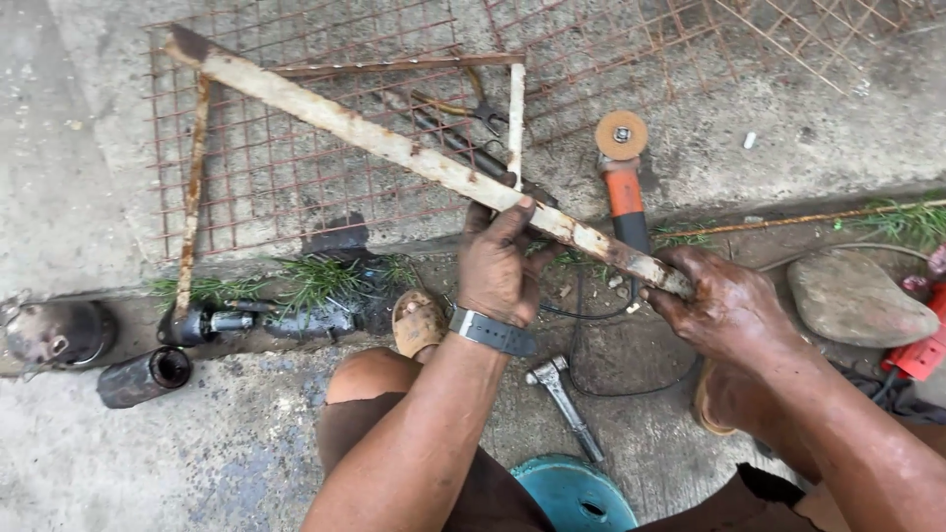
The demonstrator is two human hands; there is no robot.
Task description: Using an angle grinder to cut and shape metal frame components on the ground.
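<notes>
While my left hand [498,264] fingers clasp the rusty angle bar [414,158], my right hand [724,310] grips its four-o'clock end above the grinder [624,182].

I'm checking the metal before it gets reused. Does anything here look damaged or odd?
Yes. The bar held by the left hand and right hand is rust-blotched, its pale coating flaking along the whole length. The mesh beneath is rusted too. Nothing looks spilled.
</notes>
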